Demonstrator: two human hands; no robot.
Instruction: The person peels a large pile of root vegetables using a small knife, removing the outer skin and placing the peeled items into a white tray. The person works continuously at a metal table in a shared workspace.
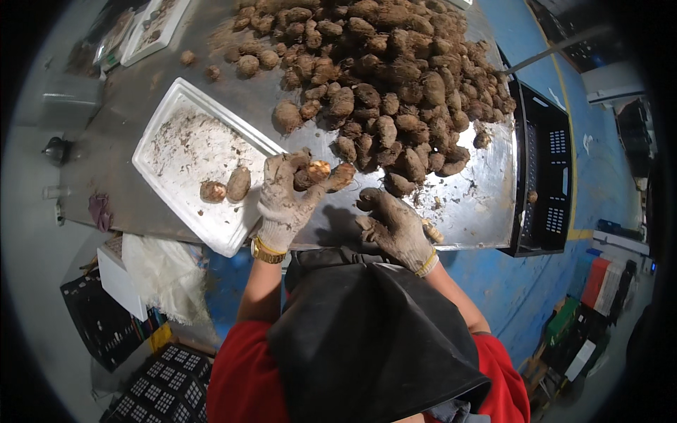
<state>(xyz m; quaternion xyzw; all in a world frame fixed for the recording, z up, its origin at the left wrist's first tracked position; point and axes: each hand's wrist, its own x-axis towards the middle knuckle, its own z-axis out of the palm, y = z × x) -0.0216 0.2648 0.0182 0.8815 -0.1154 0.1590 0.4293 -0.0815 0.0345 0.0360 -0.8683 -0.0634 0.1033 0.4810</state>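
Note:
My left hand (pixel 288 197), in a soiled pale knit glove, is closed around brown, hairy taro roots (pixel 341 176), over the near right rim of a white foam tray (pixel 167 190). A pale orange cut face (pixel 319 169) shows on one of them. Two more taros lie in the tray, one (pixel 214 191) with a pale cut end and one (pixel 239 183) whole. My right hand (pixel 395 227), gloved too, hovers by the table's near edge. Its thumb and forefinger stand apart, with nothing seen between them; the palm is hidden. Beside its wrist is a small yellowish piece (pixel 432 231).
A big heap of taros (pixel 395 77) covers the far middle and right of the metal table (pixel 486 204). Against the right edge stands a black plastic crate (pixel 539 169). Another white tray (pixel 154 32) is at the far left. Stacked black crates (pixel 166 384) stand on the lower left.

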